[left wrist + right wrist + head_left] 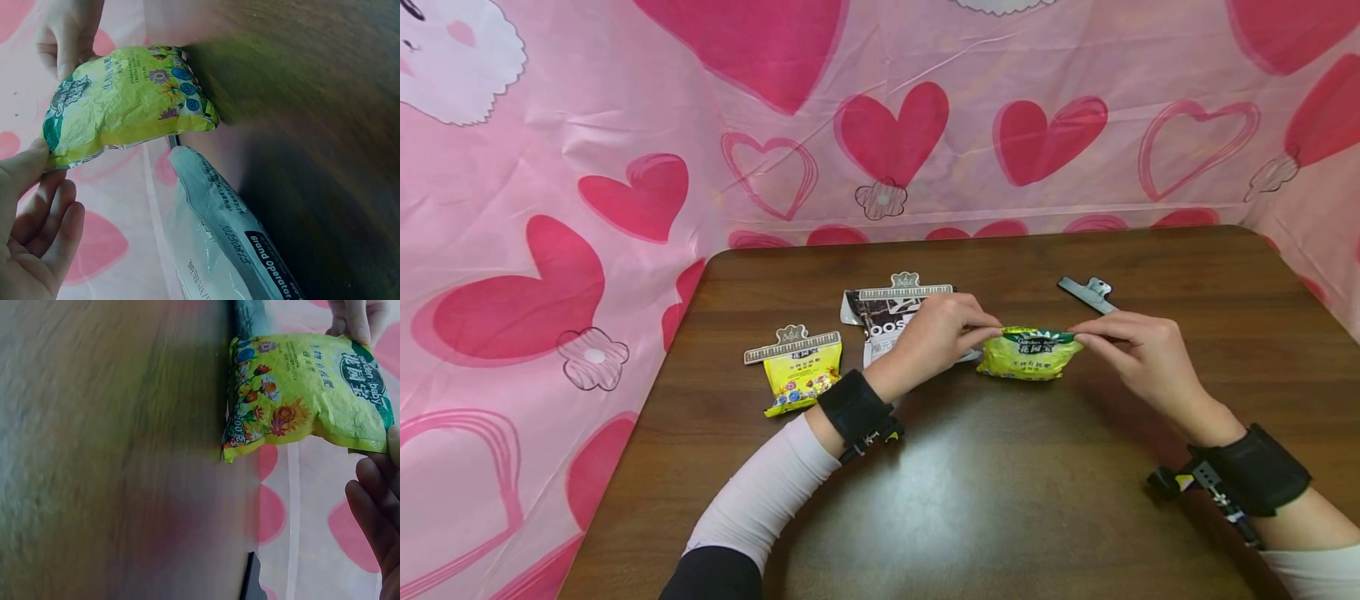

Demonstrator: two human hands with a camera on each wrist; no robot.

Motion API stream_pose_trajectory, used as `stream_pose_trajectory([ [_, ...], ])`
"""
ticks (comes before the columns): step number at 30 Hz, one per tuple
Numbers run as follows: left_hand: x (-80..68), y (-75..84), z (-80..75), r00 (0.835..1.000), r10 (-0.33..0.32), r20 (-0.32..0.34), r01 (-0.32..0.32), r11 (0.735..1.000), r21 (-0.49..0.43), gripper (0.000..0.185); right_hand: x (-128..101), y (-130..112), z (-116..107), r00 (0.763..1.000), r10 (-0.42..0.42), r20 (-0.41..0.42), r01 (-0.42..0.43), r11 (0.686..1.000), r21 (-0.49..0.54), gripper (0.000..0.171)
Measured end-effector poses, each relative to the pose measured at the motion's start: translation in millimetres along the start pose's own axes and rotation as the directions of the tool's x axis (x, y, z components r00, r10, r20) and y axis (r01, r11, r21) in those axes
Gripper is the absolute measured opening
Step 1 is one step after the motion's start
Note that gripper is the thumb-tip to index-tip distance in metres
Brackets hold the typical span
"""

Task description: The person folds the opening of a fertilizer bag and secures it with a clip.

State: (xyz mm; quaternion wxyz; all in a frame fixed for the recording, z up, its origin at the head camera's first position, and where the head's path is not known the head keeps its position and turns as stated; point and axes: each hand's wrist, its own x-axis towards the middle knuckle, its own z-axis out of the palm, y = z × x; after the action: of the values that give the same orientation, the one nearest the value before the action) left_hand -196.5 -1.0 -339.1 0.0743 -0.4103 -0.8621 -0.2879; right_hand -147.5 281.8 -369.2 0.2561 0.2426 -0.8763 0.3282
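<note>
Green-yellow packet stood on its bottom edge on the desk, roughly centre, top seam uppermost; long axis of that seam ran 9 to 3 o'clock in the head view; left hand pinched the seam's 9 o'clock corner, thumb and forefinger closed on it; right hand pinched the 3 o'clock corner likewise, remaining fingers loosely extended; the two hands sat about equally close to the packet, one at each end, so the seam lay stretched between them. Loose grey clip lay flat on the desk at about 1 o'clock from the packet, just beyond the right hand's fingers and nearer that hand than the left; its long axis ran diagonally, roughly 10 to 4 o'clock. Dark packet with a clip on its top edge lay at 10 o'clock, partly behind the left hand; yellow packet, also carrying its own clip, lay at 9 o'clock, well apart. Left wrist view showed the green-yellow packet held at both ends; right wrist view agreed.
</note>
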Motion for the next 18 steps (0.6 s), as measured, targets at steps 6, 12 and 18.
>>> stream_pose_trajectory([
  [6, 0.0, -0.1, -0.4, 1.000, 0.011, 0.001, -0.011, 0.999, 0.030, 0.017, 1.5, 1.6, 0.1, 0.998, -0.057, 0.000, 0.057, 0.997, -0.058, 0.029],
  [12, 1.1, -0.1, -1.2, 0.999, 0.027, 0.016, -0.028, 0.998, 0.064, 0.017, 2.0, 2.5, 0.5, 0.997, -0.078, 0.008, 0.079, 0.994, -0.080, 0.029],
  [18, 1.6, 1.1, -1.7, 0.999, 0.021, 0.036, -0.024, 0.995, 0.101, 0.019, 3.4, 1.8, 0.3, 0.994, -0.109, 0.024, 0.111, 0.988, -0.106, 0.028],
])
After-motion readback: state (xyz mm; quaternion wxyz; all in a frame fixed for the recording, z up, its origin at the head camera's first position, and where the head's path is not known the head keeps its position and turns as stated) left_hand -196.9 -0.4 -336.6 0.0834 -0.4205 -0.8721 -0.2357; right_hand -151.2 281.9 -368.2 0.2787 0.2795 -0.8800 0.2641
